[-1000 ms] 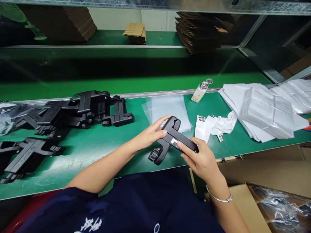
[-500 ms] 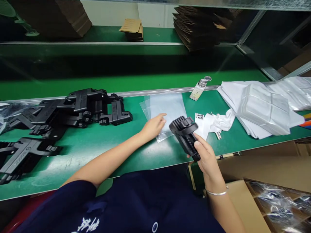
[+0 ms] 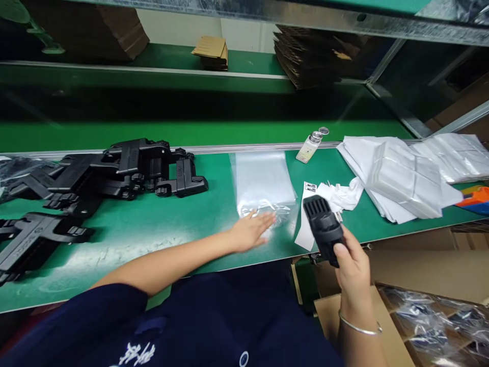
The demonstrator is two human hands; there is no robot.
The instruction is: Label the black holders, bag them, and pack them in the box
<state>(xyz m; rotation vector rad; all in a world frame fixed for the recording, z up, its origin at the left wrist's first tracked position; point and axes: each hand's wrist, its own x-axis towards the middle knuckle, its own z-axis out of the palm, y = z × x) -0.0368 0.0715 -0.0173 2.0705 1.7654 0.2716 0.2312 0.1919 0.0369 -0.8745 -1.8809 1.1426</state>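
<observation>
My left hand (image 3: 252,232) lies with its fingers stretched out over the crumpled near edge of the clear plastic bags (image 3: 263,178) on the green table. In my right hand (image 3: 353,262) is a black plastic part with a ribbed end (image 3: 324,227), held by its lower end and tilted up, above the table's front edge. A white paper strip with printed labels (image 3: 304,229) lies just left of that part. Behind it rests a crumpled white cloth or tissue (image 3: 346,194).
Several black plastic assemblies (image 3: 130,160) are piled on the left. At the back stands a small bottle with its lid up (image 3: 308,148). Wrapped stacks of clear bags (image 3: 405,173) lie on the right. A cardboard box (image 3: 367,316) with bagged parts stands below, right.
My left hand has come nearer and flattened onto the bags, whose near edge is now crumpled. My right hand has carried the black part to the right and turned it. The view has tilted slightly.
</observation>
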